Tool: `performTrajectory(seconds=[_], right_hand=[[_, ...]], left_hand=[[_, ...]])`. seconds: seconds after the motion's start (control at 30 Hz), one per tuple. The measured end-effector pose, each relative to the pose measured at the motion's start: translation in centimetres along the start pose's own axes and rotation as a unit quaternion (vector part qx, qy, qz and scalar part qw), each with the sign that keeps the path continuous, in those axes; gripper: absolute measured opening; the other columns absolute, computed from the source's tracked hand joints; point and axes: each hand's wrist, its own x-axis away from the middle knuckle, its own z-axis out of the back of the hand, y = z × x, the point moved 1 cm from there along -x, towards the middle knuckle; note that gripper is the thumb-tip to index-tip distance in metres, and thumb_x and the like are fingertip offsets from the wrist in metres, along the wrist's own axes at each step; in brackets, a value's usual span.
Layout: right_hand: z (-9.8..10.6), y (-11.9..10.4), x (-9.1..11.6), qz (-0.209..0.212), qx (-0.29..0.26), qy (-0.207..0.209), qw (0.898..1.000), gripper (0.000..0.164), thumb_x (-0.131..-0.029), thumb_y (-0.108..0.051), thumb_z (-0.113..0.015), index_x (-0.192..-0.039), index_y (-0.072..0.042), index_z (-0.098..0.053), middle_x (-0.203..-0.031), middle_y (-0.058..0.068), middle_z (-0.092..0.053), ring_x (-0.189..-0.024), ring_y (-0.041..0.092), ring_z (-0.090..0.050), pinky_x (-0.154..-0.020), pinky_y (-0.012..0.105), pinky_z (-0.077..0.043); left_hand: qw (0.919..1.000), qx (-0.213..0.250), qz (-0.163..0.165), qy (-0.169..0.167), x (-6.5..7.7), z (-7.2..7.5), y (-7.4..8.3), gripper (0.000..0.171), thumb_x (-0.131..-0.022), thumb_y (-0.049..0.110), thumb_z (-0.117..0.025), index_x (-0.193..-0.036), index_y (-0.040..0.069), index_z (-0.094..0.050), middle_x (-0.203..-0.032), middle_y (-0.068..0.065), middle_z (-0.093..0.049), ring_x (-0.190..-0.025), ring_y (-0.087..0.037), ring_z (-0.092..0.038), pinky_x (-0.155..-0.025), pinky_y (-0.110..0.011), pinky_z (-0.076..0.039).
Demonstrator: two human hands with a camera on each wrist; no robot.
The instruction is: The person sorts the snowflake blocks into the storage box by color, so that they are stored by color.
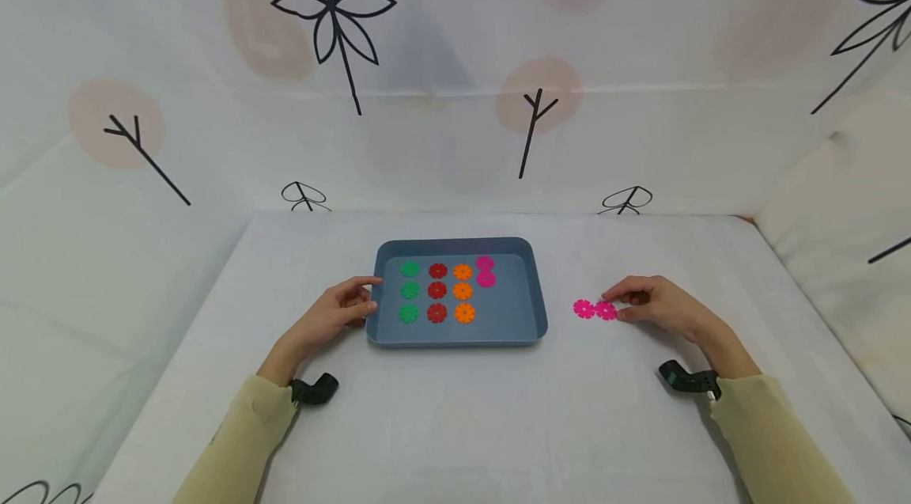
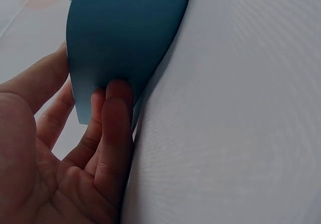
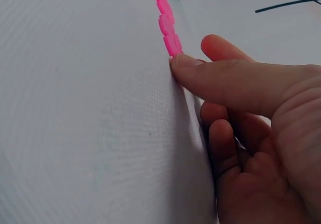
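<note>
A blue-grey tray (image 1: 455, 336) holds flower-shaped plastic discs: three green discs (image 1: 409, 290), three red discs (image 1: 437, 290), three orange discs (image 1: 463, 291) and two pink discs (image 1: 485, 271), in columns. My left hand (image 1: 342, 310) grips the tray's left edge, and in the left wrist view its fingertips (image 2: 116, 111) lie against the outer wall. To the right of the tray, my right hand (image 1: 662, 306) pinches the nearer of two more pink discs (image 1: 595, 309) between thumb and forefinger. These discs sit edge to edge, close over the cloth in the right wrist view.
White cloth (image 1: 455, 425) covers the table and extends on both sides of the tray. Behind it rises a pale backdrop (image 1: 441, 148) printed with plant drawings. A dark wrist camera (image 1: 316, 390) is strapped to the left wrist, another camera (image 1: 686, 377) to the right.
</note>
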Motion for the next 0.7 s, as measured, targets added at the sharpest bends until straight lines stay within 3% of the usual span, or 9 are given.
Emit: performTrajectory(seconds=[0.27, 0.53, 0.7], right_hand=[[-0.4, -0.6, -0.2, 0.005, 0.027, 0.001, 1.0, 0.027, -0.086, -0.007, -0.076, -0.113, -0.01, -0.074, -0.098, 0.006, -0.061, -0.088, 0.022, -0.049, -0.071, 0.025, -0.043], [-0.5, -1.0, -0.1, 0.009, 0.015, -0.023, 1.0, 0.028, -0.086, -0.003, -0.074, -0.114, -0.009, -0.073, -0.107, 0.006, -0.064, -0.093, 0.024, -0.051, -0.076, 0.023, -0.046], [-0.3, -1.0, -0.1, 0.014, 0.016, -0.024, 1.0, 0.026, -0.086, -0.004, -0.075, -0.112, -0.009, -0.074, -0.103, 0.005, -0.064, -0.094, 0.023, -0.051, -0.077, 0.023, -0.046]], left_hand=[[1.0, -0.001, 0.002, 0.001, -0.1, 0.0, 0.0, 0.052, -0.098, 0.027, -0.067, -0.143, 0.007, -0.05, -0.105, -0.012, -0.054, -0.088, -0.019, -0.058, -0.079, -0.032, -0.053], [1.0, 0.0, -0.001, 0.0, -0.1, 0.0, -0.1, 0.052, -0.098, 0.025, -0.067, -0.143, 0.006, -0.049, -0.105, -0.012, -0.054, -0.088, -0.018, -0.059, -0.08, -0.031, -0.053], [1.0, 0.002, 0.0, 0.001, 0.0, 0.0, 0.0, 0.051, -0.098, 0.024, -0.067, -0.143, 0.007, -0.05, -0.106, -0.012, -0.055, -0.089, -0.017, -0.059, -0.081, -0.03, -0.053]])
